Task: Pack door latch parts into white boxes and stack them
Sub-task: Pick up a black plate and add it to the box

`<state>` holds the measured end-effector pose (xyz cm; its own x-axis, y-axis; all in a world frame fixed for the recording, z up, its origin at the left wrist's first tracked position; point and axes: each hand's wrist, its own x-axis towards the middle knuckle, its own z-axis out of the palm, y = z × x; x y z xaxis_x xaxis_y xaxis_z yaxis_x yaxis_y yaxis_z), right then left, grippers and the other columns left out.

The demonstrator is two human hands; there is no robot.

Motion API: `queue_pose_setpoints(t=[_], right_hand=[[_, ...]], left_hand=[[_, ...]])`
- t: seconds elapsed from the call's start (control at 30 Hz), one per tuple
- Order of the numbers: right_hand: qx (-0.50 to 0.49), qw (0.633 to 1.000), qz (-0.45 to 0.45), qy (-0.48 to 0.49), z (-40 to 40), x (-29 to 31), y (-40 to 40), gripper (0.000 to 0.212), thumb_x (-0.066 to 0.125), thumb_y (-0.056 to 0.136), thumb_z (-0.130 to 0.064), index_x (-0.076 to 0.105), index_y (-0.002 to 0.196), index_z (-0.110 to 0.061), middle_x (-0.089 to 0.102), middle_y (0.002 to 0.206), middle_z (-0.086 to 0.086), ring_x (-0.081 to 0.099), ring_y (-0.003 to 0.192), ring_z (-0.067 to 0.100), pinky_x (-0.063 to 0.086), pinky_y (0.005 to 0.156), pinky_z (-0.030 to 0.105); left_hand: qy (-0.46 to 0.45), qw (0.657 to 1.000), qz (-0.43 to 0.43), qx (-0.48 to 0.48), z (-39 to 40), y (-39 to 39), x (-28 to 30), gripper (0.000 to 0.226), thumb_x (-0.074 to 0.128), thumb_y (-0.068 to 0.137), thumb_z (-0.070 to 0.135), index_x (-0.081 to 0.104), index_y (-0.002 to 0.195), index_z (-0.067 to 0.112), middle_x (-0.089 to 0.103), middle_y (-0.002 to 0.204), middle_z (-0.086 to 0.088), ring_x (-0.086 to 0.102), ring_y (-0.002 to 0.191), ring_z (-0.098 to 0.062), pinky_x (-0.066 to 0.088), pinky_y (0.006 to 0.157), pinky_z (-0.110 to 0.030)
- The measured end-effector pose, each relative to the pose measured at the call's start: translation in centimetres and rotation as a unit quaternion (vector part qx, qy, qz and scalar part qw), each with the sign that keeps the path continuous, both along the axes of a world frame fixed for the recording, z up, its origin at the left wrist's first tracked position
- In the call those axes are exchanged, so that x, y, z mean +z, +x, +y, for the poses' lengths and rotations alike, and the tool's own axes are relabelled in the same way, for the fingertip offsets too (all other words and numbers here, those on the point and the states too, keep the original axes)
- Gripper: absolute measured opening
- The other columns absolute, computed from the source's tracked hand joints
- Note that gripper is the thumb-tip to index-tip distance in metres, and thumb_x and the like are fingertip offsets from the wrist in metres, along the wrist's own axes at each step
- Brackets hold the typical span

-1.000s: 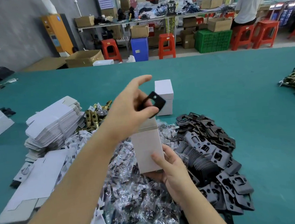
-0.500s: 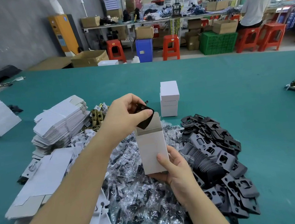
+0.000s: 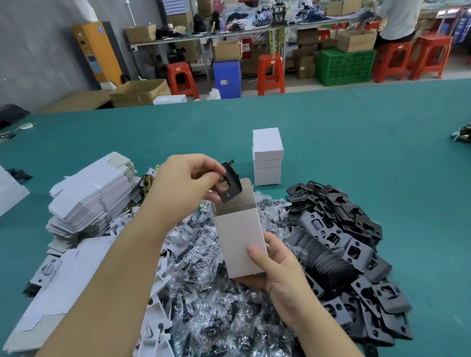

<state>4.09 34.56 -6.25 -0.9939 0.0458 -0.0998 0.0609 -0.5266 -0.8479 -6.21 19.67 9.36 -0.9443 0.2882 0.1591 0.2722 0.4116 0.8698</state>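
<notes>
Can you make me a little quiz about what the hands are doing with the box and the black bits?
1. True or false: the left hand pinches a black plate over the open box.
2. Which hand holds the box? A) left B) right C) neither
3. Fill in: the stack of closed boxes stands on the ____ table.

Key
1. True; the plate sits at the box's open top.
2. B; the right hand holds it near the bottom.
3. Green. The stack is behind the open box, past the plate pile.
</notes>
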Motion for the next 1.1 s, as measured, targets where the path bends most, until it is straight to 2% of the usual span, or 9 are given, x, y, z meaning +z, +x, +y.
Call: queue_pose_setpoints(t=[0.3,0.43,0.5,0.57,0.67,0.77,0.97,1.03,1.1], right_hand=[[-0.005,1.000,0.002,0.000,-0.1,0.1,0.0,0.031,0.078,0.086,-0.028,0.073,0.117,-0.030,0.074,0.121,0.010,0.073,0.107,0.032,0.063,0.077,0.045],[0.002,1.000,0.004,0.004,0.0,0.2,0.0,0.032,0.079,0.086,-0.028,0.073,0.117,-0.029,0.073,0.122,0.010,0.073,0.109,0.033,0.064,0.079,0.046],[0.002,1.000,0.003,0.004,0.0,0.2,0.0,0.032,0.080,0.086,-0.028,0.073,0.118,-0.029,0.073,0.123,0.011,0.072,0.110,0.033,0.064,0.079,0.045],[0.000,1.000,0.000,-0.003,0.0,0.1,-0.1,0.032,0.080,0.086,-0.028,0.073,0.117,-0.028,0.073,0.123,0.011,0.073,0.109,0.033,0.064,0.077,0.043],[-0.001,1.000,0.002,-0.002,0.0,0.1,0.0,0.035,0.083,0.083,-0.032,0.073,0.117,-0.030,0.074,0.122,0.010,0.073,0.108,0.032,0.064,0.077,0.043],[0.003,1.000,0.006,0.000,-0.1,0.2,0.0,0.041,0.086,0.079,-0.037,0.073,0.117,-0.031,0.074,0.121,0.009,0.073,0.108,0.032,0.063,0.078,0.044],[0.002,1.000,0.010,0.003,0.0,0.2,0.1,0.042,0.087,0.080,-0.039,0.072,0.119,-0.031,0.074,0.122,0.008,0.072,0.109,0.033,0.063,0.081,0.046],[0.000,1.000,0.010,0.003,0.0,0.2,0.1,0.041,0.086,0.081,-0.038,0.072,0.119,-0.030,0.074,0.121,0.008,0.072,0.109,0.033,0.063,0.081,0.046],[0.000,1.000,0.010,0.006,0.0,0.3,0.1,0.042,0.087,0.080,-0.040,0.072,0.119,-0.030,0.073,0.121,0.009,0.072,0.109,0.033,0.063,0.081,0.046]], left_hand=[[-0.010,0.990,-0.026,-0.137,-1.1,0.6,0.1,0.038,0.057,0.097,-0.011,0.075,0.105,0.022,0.080,0.096,0.006,0.076,0.095,-0.011,0.060,0.078,-0.019],[-0.053,0.992,0.058,-0.098,-1.2,0.6,0.0,0.029,0.062,0.097,-0.001,0.076,0.095,0.024,0.077,0.081,0.007,0.074,0.072,-0.007,0.060,0.068,-0.022],[-0.096,0.984,0.138,-0.062,-1.2,0.4,0.2,0.028,0.067,0.097,0.011,0.074,0.090,0.037,0.071,0.078,0.008,0.059,0.060,-0.004,0.048,0.061,-0.016],[-0.138,0.974,0.174,-0.042,-1.2,0.3,0.6,0.027,0.070,0.095,0.021,0.070,0.087,0.047,0.061,0.084,0.009,0.053,0.067,-0.008,0.040,0.062,-0.017],[-0.210,0.961,0.176,-0.032,-0.9,0.5,1.0,0.019,0.067,0.097,0.023,0.069,0.089,0.039,0.059,0.074,0.018,0.055,0.066,-0.001,0.034,0.058,-0.012],[-0.275,0.947,0.162,-0.045,-0.1,0.9,1.3,0.011,0.062,0.100,0.023,0.072,0.097,0.027,0.064,0.063,0.025,0.057,0.057,-0.001,0.045,0.059,-0.025],[-0.359,0.918,0.132,-0.108,1.4,1.3,1.4,0.020,0.054,0.105,0.022,0.070,0.116,0.026,0.073,0.103,0.004,0.052,0.066,0.001,0.037,0.056,-0.012],[-0.366,0.915,0.121,-0.115,1.7,1.4,1.3,0.025,0.051,0.106,0.019,0.067,0.124,0.027,0.072,0.107,0.003,0.051,0.065,0.001,0.039,0.057,-0.012],[-0.368,0.915,0.112,-0.118,1.8,1.3,1.0,0.026,0.052,0.105,0.018,0.065,0.125,0.027,0.071,0.109,0.004,0.059,0.079,-0.006,0.048,0.070,-0.020]])
